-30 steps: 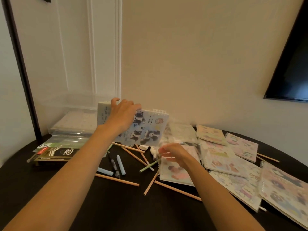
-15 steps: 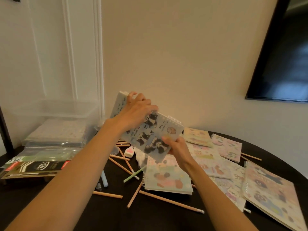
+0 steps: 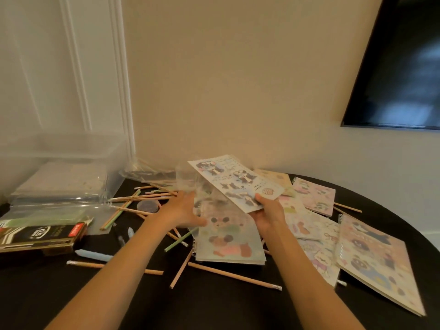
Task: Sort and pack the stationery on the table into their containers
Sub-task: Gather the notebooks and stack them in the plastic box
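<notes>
One panda notebook (image 3: 234, 181) is up off the table, just right of the frame's centre. The right hand (image 3: 267, 216) pinches it by its lower right short edge, thumb on the cover. Its long axis slants from that hand up toward the upper left, so the free end points toward the clear box (image 3: 71, 148) at the left edge. It is tilted, with the cover facing the camera.

The left hand (image 3: 182, 210) is just left of the notebook, fingers straight and spread and gripping nothing. It reaches toward some blurred clear wrapping (image 3: 188, 179) under the notebook's free end, and I cannot tell if it touches. That hand is the nearer one to the box, so a pass leftward would likely suit it. The notebook's long side would probably need turning to lie along the box.

Directly beneath lies a bear notebook (image 3: 228, 241) flat on the dark table (image 3: 214, 308). More notebooks fan out to the right, among them a pink one (image 3: 314, 196) and a large spiral one (image 3: 378, 265) at the lower right. Loose pencils (image 3: 234, 276) cross each other around the centre. A pale blue pen (image 3: 94, 255) lies at the lower left.

A dark carton (image 3: 40, 236) at the left edge shows "0.5" in a white oval, and its red tab is too small to read. The panda cover has lines of writing, blurred beyond reading. No brand is legible anywhere.
</notes>
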Demonstrator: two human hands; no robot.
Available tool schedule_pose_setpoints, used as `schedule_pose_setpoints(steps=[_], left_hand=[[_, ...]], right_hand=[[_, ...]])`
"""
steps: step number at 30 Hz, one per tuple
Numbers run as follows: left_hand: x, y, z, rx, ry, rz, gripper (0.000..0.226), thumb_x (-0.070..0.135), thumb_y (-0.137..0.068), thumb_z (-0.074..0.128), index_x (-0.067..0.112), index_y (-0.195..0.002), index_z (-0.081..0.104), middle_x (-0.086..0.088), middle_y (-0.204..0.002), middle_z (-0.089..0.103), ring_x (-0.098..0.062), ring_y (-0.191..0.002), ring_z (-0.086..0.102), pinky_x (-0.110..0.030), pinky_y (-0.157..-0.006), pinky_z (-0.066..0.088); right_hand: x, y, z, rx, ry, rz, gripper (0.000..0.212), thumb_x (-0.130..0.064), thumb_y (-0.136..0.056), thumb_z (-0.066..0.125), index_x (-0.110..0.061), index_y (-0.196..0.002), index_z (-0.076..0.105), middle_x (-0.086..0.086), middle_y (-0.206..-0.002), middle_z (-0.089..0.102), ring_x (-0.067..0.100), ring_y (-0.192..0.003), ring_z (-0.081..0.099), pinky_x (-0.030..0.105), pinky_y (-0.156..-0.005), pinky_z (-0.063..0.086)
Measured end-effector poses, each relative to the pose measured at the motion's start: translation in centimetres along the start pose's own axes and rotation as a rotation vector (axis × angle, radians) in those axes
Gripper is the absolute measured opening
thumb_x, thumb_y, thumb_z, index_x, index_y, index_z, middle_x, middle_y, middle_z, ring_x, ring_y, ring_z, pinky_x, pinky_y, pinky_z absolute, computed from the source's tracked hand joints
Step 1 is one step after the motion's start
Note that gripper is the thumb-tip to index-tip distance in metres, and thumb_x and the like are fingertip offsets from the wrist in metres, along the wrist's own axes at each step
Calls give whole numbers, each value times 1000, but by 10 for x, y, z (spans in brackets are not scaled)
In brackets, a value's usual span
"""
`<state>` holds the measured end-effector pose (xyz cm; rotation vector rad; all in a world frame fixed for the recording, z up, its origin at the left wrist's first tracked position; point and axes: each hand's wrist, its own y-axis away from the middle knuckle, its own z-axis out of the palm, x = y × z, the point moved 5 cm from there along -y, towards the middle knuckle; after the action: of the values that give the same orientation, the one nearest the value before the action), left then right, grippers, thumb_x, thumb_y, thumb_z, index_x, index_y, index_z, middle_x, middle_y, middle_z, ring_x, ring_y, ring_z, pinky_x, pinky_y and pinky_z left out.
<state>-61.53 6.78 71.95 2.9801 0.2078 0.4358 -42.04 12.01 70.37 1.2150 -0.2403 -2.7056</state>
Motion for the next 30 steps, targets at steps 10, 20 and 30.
schedule_pose_setpoints(steps=[10, 20, 30], left_hand=[[-12, -14, 14, 359, 164, -85, 38, 7, -98, 35, 4, -135, 42, -17, -139, 43, -30, -125, 43, -32, -96, 36], [-43, -14, -21, 532, 661, -234, 36, 0, -89, 42, 8, -54, 43, -6, -53, 39, -18, -52, 33, -28, -46, 22], [-21, -3, -29, 656, 360, 30, 31, 10, -99, 33, -1, -104, 62, -17, -121, 50, -29, -105, 52, -34, -85, 40]], right_hand=[[8, 13, -19, -138, 116, 152, 24, 9, -89, 45, 5, -112, 51, 23, -110, 62, 36, -90, 62, 47, -64, 55], [-10, 27, -40, -175, 518, 290, 14, 3, -86, 50, 8, -81, 62, 15, -66, 68, 24, -49, 65, 28, -47, 54], [-12, 30, -20, 22, 261, 73, 15, 10, -90, 45, 4, -104, 47, 16, -84, 60, 35, -85, 61, 44, -77, 50]])
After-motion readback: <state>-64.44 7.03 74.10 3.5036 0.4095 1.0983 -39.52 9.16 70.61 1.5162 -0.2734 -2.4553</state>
